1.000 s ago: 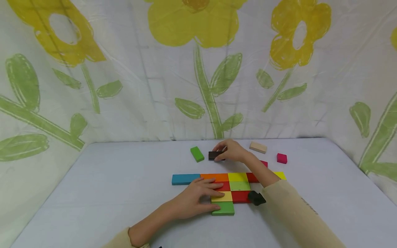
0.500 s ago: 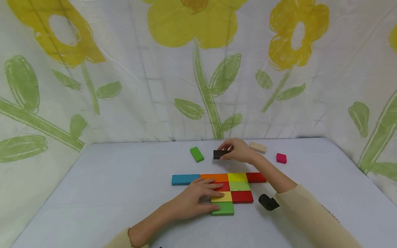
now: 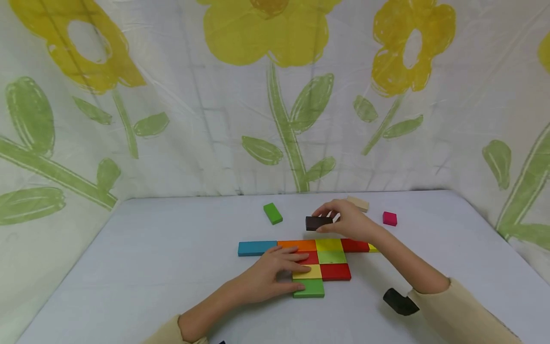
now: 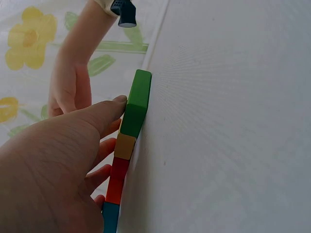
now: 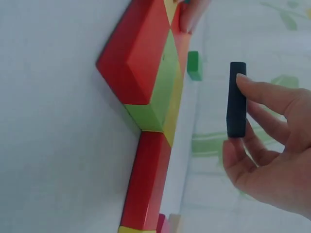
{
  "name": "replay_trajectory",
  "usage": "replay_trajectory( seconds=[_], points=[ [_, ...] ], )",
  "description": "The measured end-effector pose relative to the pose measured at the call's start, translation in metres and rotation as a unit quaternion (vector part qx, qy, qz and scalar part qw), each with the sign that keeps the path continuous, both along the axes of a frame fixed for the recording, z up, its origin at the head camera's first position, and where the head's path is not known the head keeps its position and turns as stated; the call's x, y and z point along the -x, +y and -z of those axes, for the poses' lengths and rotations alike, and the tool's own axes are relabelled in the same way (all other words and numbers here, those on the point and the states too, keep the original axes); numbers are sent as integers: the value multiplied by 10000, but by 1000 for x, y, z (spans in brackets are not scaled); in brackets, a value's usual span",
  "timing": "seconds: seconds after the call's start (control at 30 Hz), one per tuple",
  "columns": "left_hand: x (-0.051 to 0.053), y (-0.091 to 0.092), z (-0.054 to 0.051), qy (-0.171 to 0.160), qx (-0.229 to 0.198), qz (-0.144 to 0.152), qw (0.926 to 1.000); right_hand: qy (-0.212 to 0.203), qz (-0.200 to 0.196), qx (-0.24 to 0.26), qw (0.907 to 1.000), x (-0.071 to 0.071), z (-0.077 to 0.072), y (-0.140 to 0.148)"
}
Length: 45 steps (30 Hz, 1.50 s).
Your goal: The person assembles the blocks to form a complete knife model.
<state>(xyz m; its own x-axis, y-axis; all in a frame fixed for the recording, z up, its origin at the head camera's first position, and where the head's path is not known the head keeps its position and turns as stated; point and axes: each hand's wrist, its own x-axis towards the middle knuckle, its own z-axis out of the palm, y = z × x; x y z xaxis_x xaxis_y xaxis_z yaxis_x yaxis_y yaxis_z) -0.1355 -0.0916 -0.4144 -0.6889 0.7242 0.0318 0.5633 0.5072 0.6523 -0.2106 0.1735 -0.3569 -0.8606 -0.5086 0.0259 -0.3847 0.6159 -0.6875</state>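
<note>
A black rectangular block (image 3: 318,223) is pinched between the thumb and fingers of my right hand (image 3: 350,220), raised off the table behind the coloured blocks. In the right wrist view the black block (image 5: 236,99) stands out against the backdrop. My left hand (image 3: 270,277) rests with spread fingers on the left part of the flat block arrangement, touching the red, pale yellow and green (image 3: 310,288) blocks. A blue block (image 3: 257,248), an orange block (image 3: 298,245), a yellow block (image 3: 328,245) and a red block (image 3: 355,245) form its back row. A lime block (image 3: 332,257) and another red block (image 3: 335,272) lie in front.
Behind the arrangement lie a loose green block (image 3: 272,213), a natural wood block (image 3: 360,203) partly hidden by my right hand, and a pink block (image 3: 390,219). A flower-printed backdrop (image 3: 193,119) rises at the far edge of the white table (image 3: 150,267).
My right hand has lifted the black block from the table, carrying it to the right and, lately, nearer to me. My left hand stays in place.
</note>
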Motion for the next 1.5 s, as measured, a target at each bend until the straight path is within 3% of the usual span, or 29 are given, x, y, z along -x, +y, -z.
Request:
replay_trajectory(
  seconds=[0.23,0.53,0.93,1.2,1.37,1.5],
  points=[
    [0,-1,1,108,12,25,9999,197,-135,322,9992,-28,-3,11],
    [0,0,1,106,25,12,9999,143,12,361,9992,-64,0,25],
    [-1,-1,-1,74,26,0,10000,65,-286,479,9984,-93,14,36],
    [-1,-1,0,15,29,-13,10000,231,-592,489,9968,-94,34,41],
    [-1,-1,0,66,39,23,10000,480,-721,605,9944,-80,72,54],
    [0,-1,0,50,67,22,10000,306,-622,574,9959,-71,96,61]
  ],
)
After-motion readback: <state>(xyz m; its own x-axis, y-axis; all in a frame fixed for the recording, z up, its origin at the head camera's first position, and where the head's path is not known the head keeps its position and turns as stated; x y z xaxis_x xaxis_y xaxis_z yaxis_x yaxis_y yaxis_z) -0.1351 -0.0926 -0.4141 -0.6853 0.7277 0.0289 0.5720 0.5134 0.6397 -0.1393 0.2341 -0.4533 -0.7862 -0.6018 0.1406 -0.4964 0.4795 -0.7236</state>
